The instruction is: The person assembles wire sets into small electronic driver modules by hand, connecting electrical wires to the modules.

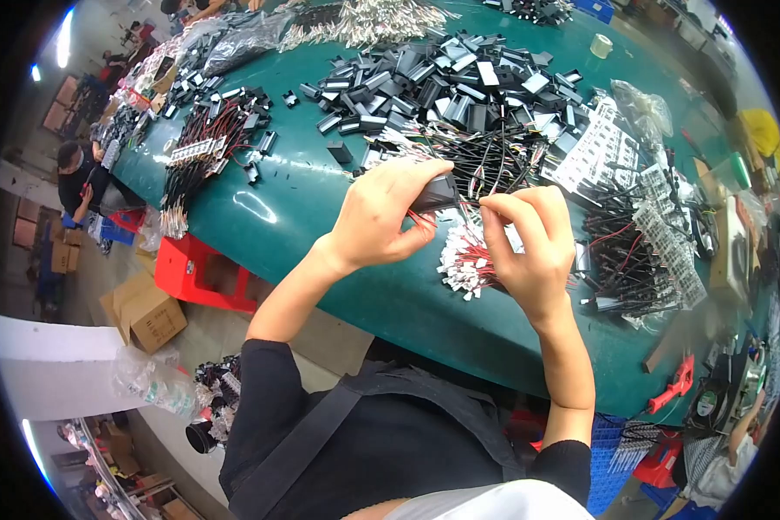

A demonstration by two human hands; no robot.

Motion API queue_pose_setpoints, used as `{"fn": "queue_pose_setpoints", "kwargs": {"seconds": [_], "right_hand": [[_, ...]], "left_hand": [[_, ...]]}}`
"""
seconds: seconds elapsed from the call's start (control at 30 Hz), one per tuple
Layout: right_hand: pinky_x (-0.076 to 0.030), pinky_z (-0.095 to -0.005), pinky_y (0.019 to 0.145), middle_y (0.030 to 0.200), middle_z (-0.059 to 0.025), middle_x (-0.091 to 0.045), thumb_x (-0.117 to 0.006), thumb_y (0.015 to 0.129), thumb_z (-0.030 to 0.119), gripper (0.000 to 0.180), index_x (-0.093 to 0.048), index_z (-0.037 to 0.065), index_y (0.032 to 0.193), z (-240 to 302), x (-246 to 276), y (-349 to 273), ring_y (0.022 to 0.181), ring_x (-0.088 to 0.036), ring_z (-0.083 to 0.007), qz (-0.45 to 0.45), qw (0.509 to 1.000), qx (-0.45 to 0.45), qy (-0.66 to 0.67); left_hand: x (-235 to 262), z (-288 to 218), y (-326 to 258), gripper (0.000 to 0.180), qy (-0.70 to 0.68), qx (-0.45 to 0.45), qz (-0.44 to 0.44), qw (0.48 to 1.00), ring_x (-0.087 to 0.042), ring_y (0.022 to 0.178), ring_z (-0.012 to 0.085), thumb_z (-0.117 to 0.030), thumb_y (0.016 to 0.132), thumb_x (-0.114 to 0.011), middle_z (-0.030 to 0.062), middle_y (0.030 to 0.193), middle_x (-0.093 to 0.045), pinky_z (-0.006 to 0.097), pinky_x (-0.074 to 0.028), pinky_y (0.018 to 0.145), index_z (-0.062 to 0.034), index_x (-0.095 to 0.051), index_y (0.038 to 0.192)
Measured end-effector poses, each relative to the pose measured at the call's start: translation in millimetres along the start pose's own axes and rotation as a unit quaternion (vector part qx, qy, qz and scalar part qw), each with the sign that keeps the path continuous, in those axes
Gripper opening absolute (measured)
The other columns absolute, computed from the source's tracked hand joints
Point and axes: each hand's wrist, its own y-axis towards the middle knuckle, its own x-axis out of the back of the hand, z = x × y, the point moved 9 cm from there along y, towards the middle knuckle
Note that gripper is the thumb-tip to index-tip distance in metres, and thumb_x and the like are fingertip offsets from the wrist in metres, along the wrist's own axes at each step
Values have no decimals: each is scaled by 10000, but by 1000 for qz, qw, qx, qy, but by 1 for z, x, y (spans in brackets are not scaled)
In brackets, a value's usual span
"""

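Note:
My left hand (377, 212) is closed around a small black plastic housing (436, 194), thumb below and fingers over the top. Thin red wires (418, 217) show beside the thumb of that hand. To its right, my right hand (533, 238) pinches a dark wire (470, 203) close to the housing's open end. Whether the wire enters the housing is too small to tell. Below and between my hands lies a bunch of white connectors on red wires (466, 269). Just beyond them spreads a heap of black cables (498, 156).
A large pile of black housings (442, 82) covers the far middle of the green table (321, 221). Bundled cables (195, 160) lie left; more cables (620, 238) and white label sheets (602, 143) lie right. A red glue gun (674, 386) hangs by the right edge. A red stool (195, 269) stands left.

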Motion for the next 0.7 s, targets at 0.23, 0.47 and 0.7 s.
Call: {"fn": "queue_pose_setpoints", "kwargs": {"seconds": [0.23, 0.47, 0.7], "right_hand": [[-400, -333, 568, 734, -57, -536, -720, 654, -22, 226, -621, 46, 844, -4, 0, -2, 643, -508, -221, -2, 1000, -6, 5], [-408, -333, 582, 748, -52, -552, -706, 677, -28, 237, -636, 50, 889, 6, -5, 1, 649, -514, -220, 35, 999, 31, -13], [-471, -289, 644, 747, -76, -618, -628, 813, -20, 539, -486, 64, 1326, -18, -32, -14, 671, -593, -162, 185, 940, -190, 216]], "left_hand": [[5, -6, 2, 544, 14, -15, -11, 1000, -593, 934, 322, -113, 663, -621, 141, 1055, -609, 403, -482, 821, -46, -532, 1196], [2, -8, 2, 548, 0, -11, -3, 1000, -598, 885, 315, -99, 647, -619, 134, 1029, -613, 400, -485, 789, -43, -536, 1186], [-5, -6, 0, 617, -92, 34, 38, 994, -597, 790, 280, -99, 656, -620, 142, 943, -595, 367, -489, 739, -38, -438, 1243]]}}
